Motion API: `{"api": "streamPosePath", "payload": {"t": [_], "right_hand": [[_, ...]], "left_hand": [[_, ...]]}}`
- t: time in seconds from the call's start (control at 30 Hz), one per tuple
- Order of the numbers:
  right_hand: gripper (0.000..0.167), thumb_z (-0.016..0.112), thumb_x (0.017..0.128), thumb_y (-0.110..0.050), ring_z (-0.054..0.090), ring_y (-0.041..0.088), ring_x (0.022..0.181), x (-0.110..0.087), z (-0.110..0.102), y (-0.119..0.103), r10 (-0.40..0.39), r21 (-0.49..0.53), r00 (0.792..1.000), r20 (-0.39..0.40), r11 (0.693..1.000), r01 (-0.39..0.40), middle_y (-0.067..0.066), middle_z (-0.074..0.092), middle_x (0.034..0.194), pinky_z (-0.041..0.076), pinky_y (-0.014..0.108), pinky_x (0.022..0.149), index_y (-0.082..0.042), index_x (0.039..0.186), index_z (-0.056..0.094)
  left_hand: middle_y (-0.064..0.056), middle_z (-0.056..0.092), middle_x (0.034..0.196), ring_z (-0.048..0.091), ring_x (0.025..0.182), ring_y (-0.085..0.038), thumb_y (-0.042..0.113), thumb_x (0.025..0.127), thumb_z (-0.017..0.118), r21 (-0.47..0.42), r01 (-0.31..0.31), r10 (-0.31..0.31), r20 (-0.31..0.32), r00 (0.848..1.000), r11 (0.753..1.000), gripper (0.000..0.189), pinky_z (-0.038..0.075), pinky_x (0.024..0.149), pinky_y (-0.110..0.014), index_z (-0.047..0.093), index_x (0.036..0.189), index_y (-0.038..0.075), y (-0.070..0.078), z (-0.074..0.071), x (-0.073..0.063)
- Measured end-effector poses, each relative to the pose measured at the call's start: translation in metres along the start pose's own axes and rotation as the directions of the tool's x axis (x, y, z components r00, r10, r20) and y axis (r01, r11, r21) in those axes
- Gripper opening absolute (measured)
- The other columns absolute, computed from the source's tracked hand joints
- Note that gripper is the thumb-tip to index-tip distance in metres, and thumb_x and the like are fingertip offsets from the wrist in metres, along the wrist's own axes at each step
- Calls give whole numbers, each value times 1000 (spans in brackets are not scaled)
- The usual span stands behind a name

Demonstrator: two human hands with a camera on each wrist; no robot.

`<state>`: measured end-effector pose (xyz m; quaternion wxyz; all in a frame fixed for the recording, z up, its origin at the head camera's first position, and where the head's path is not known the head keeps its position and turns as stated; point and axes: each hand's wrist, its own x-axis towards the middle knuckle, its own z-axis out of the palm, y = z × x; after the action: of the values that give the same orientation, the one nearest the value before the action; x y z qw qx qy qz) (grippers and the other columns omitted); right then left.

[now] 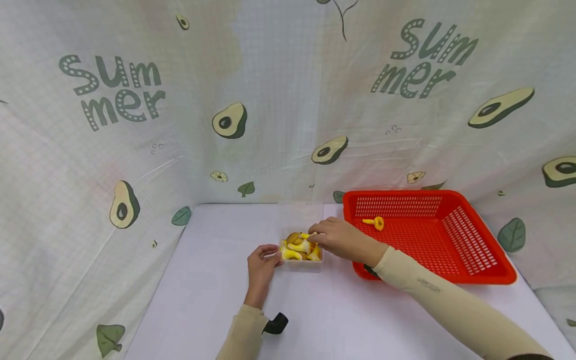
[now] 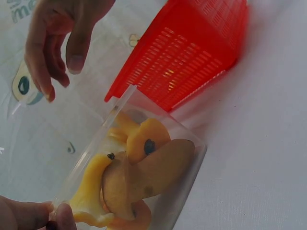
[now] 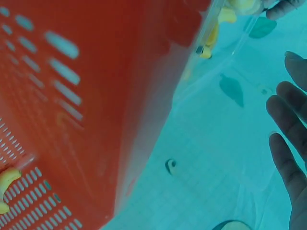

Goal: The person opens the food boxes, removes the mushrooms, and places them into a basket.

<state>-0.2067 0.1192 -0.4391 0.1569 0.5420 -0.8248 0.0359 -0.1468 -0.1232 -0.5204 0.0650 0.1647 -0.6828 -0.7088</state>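
Observation:
A clear plastic box (image 1: 300, 267) stands on the table, filled with yellow mushroom-shaped pieces (image 1: 300, 246) and smooth tan-brown pieces (image 2: 163, 170). At its left side, my left hand (image 1: 262, 270) pinches the rim between thumb and fingers, as the left wrist view shows up close. Over the right side of the box hovers my right hand (image 1: 339, 240), its fingers loosely bent and apart, with nothing between them in either wrist view. One yellow mushroom (image 1: 379, 223) lies in the red basket (image 1: 418, 250) to the right.
The red basket's perforated walls rise just right of the box, and my right forearm passes over its front left corner. A white cloth covers the table (image 1: 211, 280). Behind hangs a printed curtain (image 1: 279, 100) with avocados and lettering.

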Motion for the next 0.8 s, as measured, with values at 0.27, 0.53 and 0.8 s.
{"api": "streamPosePath", "payload": {"t": [0.27,0.53,0.8], "right_hand": [[42,88,87,-12,70,20,112,15,5,-3,26,-21,989,148,1000,-23,3,74,125,61,35,100,-16,127,77],[39,86,89,-13,70,19,111,29,4,-4,-10,-29,988,151,999,14,1,75,122,60,33,101,-17,126,78],[36,86,89,-15,70,19,111,42,14,-2,-21,-13,976,216,1000,24,1,74,122,59,33,102,-16,124,78]], "left_hand": [[-29,69,113,66,71,-13,-14,92,71,-8,-8,8,2,1000,1000,22,65,65,-22,68,113,-13,-3,0,2],[-31,69,113,66,71,-13,-14,92,71,-11,-22,22,15,1000,1000,23,65,66,-23,67,114,-15,-2,-3,1],[-28,69,114,67,73,-14,-11,93,72,11,-12,12,10,1000,1000,22,65,67,-23,68,115,-12,0,-1,-1]]}}
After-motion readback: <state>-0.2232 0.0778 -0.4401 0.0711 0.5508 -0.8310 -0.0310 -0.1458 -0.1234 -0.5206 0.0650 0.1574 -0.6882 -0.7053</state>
